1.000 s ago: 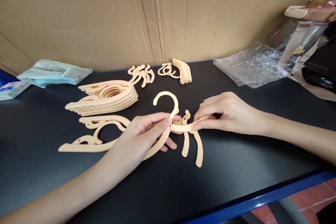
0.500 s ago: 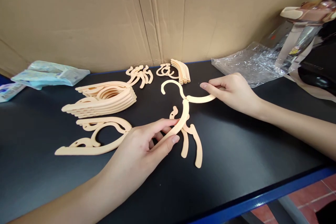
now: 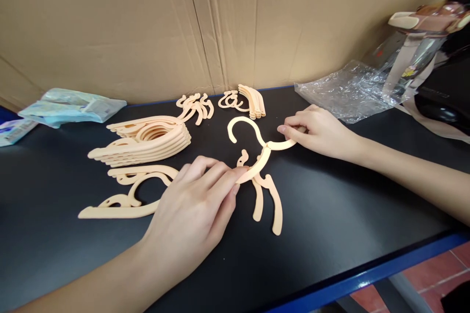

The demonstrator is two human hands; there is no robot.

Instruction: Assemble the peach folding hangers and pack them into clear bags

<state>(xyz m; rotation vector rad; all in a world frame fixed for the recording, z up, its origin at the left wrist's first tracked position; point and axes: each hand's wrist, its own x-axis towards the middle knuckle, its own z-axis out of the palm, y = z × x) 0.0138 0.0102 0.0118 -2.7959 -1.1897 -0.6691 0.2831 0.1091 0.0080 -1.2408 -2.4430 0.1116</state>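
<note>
Your left hand (image 3: 194, 200) and right hand (image 3: 316, 129) each pinch one curved arm of the hanger (image 3: 261, 160) above the surface (image 3: 330, 215), its hook (image 3: 241, 120) arching away leftward, its joint (image 3: 268, 146) between both grips, nearer the right.

The head camera looks forward and down — close over the black tabletop (image 3: 338, 205); the left hand (image 3: 194, 200) and right hand (image 3: 316, 129) lie mid-view. It faces upright cardboard (image 3: 110, 24).
</note>
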